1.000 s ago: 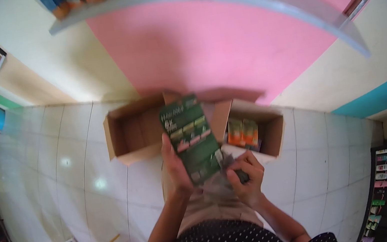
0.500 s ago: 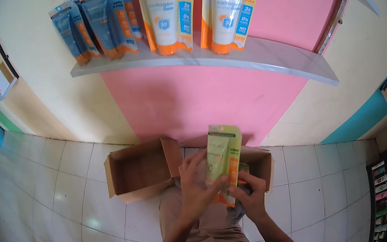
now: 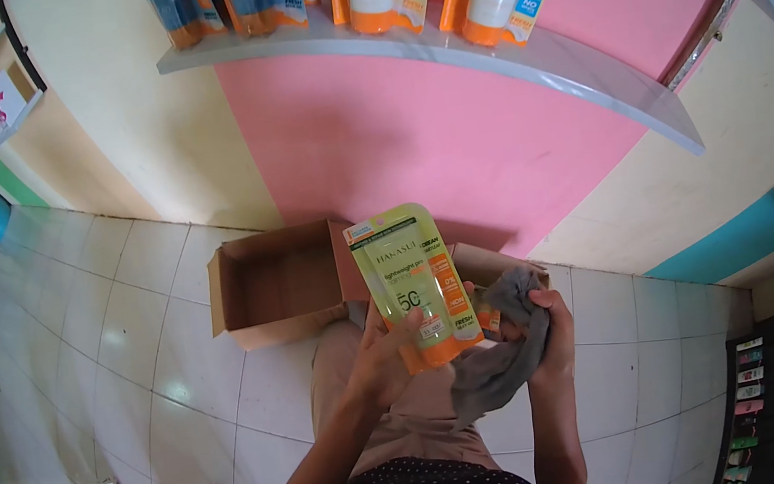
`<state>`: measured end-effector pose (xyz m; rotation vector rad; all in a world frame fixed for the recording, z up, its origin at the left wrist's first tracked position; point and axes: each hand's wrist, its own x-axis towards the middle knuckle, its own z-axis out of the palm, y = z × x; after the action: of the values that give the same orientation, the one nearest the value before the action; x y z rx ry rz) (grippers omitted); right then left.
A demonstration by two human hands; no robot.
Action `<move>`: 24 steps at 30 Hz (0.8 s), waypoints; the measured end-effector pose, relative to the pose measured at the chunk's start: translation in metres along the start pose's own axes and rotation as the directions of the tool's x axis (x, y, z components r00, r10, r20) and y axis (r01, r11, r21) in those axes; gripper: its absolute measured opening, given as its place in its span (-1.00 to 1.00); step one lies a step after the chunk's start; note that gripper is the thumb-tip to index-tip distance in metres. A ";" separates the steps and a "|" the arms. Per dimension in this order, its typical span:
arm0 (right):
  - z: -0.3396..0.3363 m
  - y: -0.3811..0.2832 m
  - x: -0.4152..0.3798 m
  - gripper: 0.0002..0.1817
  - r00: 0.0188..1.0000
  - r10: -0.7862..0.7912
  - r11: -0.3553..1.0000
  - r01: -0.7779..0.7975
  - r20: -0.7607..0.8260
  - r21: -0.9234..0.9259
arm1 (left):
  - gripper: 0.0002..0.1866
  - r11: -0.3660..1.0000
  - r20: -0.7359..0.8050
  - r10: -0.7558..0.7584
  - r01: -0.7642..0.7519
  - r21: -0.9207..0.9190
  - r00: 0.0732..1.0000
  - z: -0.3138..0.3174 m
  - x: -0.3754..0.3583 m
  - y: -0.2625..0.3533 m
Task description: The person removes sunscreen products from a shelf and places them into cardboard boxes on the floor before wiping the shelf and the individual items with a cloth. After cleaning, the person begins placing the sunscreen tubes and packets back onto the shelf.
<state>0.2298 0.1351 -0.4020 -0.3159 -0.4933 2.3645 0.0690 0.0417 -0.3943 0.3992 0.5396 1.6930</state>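
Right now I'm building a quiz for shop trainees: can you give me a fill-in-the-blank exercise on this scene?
1. The left hand holds a green sunscreen packet marked SPF ____.
2. The right hand grips a ____ cloth.
3. The open cardboard box sits on the tiled ____.
4. The shelf hangs on a ____ wall panel.

Missing words: 50; grey; floor; pink

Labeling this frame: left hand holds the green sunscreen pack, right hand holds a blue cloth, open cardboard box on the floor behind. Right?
Not quite. The head view shows the cloth in the right hand is grey, not blue. The rest stands: left hand holds the green sunscreen pack, open cardboard box on the floor behind.
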 end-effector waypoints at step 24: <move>0.022 0.051 0.008 -0.53 0.917 -0.198 -0.357 0.261 0.346 -0.897 | -0.29 0.997 0.027 -0.050 0.048 0.065 0.998 -0.019 -0.002 -0.008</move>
<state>0.1861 0.0999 -0.4047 -0.7727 -2.3240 0.7967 0.0660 0.0381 -0.4143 0.4526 0.5790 1.6233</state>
